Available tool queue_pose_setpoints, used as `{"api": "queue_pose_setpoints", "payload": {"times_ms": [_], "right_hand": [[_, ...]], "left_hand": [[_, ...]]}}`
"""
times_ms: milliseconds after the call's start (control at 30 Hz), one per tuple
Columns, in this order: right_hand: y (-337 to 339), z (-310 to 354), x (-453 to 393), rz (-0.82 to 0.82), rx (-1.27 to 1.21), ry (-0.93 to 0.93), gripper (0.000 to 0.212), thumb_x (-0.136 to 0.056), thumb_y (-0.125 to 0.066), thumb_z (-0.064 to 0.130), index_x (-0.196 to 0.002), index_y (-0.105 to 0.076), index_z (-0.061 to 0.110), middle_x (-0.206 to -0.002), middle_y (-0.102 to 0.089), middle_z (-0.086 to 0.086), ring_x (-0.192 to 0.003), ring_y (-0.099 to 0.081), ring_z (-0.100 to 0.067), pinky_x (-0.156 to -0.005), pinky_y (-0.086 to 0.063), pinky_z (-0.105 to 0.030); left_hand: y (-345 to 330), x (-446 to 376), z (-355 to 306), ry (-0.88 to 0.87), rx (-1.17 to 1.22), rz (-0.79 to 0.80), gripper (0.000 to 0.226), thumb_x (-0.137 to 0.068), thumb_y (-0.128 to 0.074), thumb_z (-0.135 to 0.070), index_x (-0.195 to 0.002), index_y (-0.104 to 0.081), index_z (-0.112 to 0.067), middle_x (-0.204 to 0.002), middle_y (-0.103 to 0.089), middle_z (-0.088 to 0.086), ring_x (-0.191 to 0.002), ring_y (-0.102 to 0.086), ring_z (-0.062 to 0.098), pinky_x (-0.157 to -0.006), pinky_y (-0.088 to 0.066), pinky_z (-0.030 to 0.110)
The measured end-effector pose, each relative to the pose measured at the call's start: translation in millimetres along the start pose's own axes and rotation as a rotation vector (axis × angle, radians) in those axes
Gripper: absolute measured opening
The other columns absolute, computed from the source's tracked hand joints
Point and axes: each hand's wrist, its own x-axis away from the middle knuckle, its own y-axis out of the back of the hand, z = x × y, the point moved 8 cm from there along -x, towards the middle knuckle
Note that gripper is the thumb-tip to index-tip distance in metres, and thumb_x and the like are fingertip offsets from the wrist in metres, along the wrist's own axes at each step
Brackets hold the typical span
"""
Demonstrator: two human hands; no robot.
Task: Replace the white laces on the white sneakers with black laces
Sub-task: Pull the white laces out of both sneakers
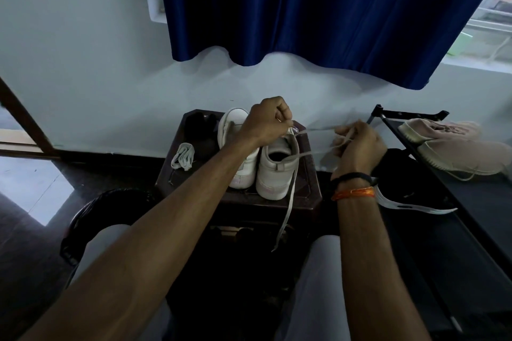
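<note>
Two white sneakers (277, 171) stood on a dark stool (310, 183). The left hand (266, 122) pinched the white lace (291, 194) above the near sneaker's tongue; the right hand (357, 144) gripped its strands beside it. A loose lace bundle (182, 156) lay left.

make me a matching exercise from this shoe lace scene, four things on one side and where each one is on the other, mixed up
Things:
1. bundled white lace
2. black laces
3. pink sneakers
4. loose white lace end

Places:
A. on the black rack to the right
B. hanging down over the front edge of the dark stool
C. at the stool's back left corner, beside the white sneakers
D. on the stool's left side, nearer the person than the black pile

Pairs: 1-D, 2-C, 3-A, 4-B
</note>
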Motion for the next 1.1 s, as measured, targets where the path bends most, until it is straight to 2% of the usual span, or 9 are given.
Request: {"api": "queue_pose_setpoints", "payload": {"times_ms": [133, 300, 467, 567, 667, 767, 867, 967, 1100], "right_hand": [[22, -10, 4, -0.177, 0.231, 0.046, 0.02, -0.087, -0.058, 0.016, -0.068, -0.065, 0.015, -0.066, -0.062, -0.005, -0.056, -0.055, -0.018, -0.054, -0.045, -0.028], [29, -20, 6, -0.184, 0.528, 0.15, 0.02, -0.079, -0.066, 0.021, -0.068, -0.068, 0.004, -0.065, -0.064, -0.003, -0.054, -0.049, -0.004, -0.064, -0.041, -0.026], [31, -53, -11, -0.138, -0.094, -0.181, 0.01, -0.083, -0.066, 0.003, -0.077, -0.059, 0.006, -0.062, -0.062, -0.003, -0.047, -0.063, -0.01, -0.052, -0.05, -0.026], [38, -63, -25, -0.131, -0.009, -0.194, 0.011, -0.082, -0.071, 0.009, -0.087, -0.062, 0.006, -0.057, -0.064, 0.0, -0.048, -0.062, -0.011, -0.053, -0.05, -0.027], [37, -66, -36, -0.022, 0.257, -0.111, 0.039, -0.072, -0.082, 0.02, -0.098, -0.067, -0.005, -0.058, -0.068, -0.002, -0.052, -0.065, -0.011, -0.074, -0.059, -0.034], [20, -56, -30, 0.136, 0.786, 0.061, 0.021, -0.07, -0.086, 0.027, -0.079, -0.072, 0.015, -0.072, -0.072, 0.0, -0.065, -0.071, -0.012, -0.078, -0.061, -0.029], [3, -53, -21, 0.253, 1.084, 0.169, 0.025, -0.075, -0.08, 0.035, -0.095, -0.076, 0.022, -0.094, -0.073, 0.0, -0.094, -0.066, -0.023, -0.087, -0.053, -0.033], [-13, -44, -7, 0.246, 1.089, 0.369, 0.016, -0.083, -0.066, 0.034, -0.089, -0.077, 0.026, -0.092, -0.075, -0.003, -0.105, -0.06, -0.036, -0.086, -0.043, -0.035], [-33, -27, 17, 0.31, 0.842, 0.509, 0.014, -0.08, -0.074, 0.04, -0.078, -0.07, 0.026, -0.078, -0.071, 0.007, -0.075, -0.065, -0.014, -0.065, -0.047, -0.023]], "left_hand": [[-7, 2, -12, -0.11, -0.215, 0.03, 0.024, -0.072, -0.065, 0.003, -0.091, -0.071, -0.011, -0.095, -0.072, 0.001, -0.088, -0.061, 0.02, -0.071, -0.048, 0.031], [-8, 3, -15, -0.146, -0.522, 0.026, 0.025, -0.073, -0.068, -0.001, -0.092, -0.074, -0.016, -0.092, -0.059, -0.008, -0.103, -0.047, 0.019, -0.086, -0.028, 0.028], [-13, 3, -6, -0.185, -0.599, 0.039, 0.018, -0.072, -0.071, -0.005, -0.08, -0.074, -0.021, -0.107, -0.068, -0.003, -0.109, -0.05, 0.024, -0.097, -0.028, 0.032], [-15, 4, -5, -0.229, -0.608, 0.016, 0.013, -0.073, -0.074, -0.012, -0.08, -0.073, -0.022, -0.108, -0.067, -0.002, -0.108, -0.051, 0.025, -0.094, -0.027, 0.031], [-17, 4, -4, -0.256, -0.62, -0.011, 0.01, -0.075, -0.076, -0.017, -0.083, -0.072, -0.019, -0.107, -0.066, 0.001, -0.105, -0.052, 0.025, -0.095, -0.028, 0.033], [-19, 4, -4, -0.282, -0.638, -0.067, 0.012, -0.075, -0.072, -0.015, -0.087, -0.07, -0.016, -0.101, -0.066, 0.002, -0.101, -0.054, 0.028, -0.093, -0.031, 0.036], [-20, 3, -3, -0.294, -0.636, -0.086, 0.011, -0.079, -0.068, -0.014, -0.09, -0.072, -0.016, -0.102, -0.067, 0.005, -0.1, -0.055, 0.03, -0.094, -0.033, 0.038], [-19, 1, -1, -0.3, -0.648, -0.102, 0.01, -0.082, -0.069, -0.016, -0.089, -0.075, -0.018, -0.102, -0.068, 0.004, -0.1, -0.055, 0.029, -0.093, -0.033, 0.037], [-18, 0, 2, -0.295, -0.624, -0.108, 0.006, -0.083, -0.071, -0.015, -0.084, -0.076, -0.019, -0.1, -0.07, 0.002, -0.1, -0.055, 0.027, -0.091, -0.03, 0.035]]}}
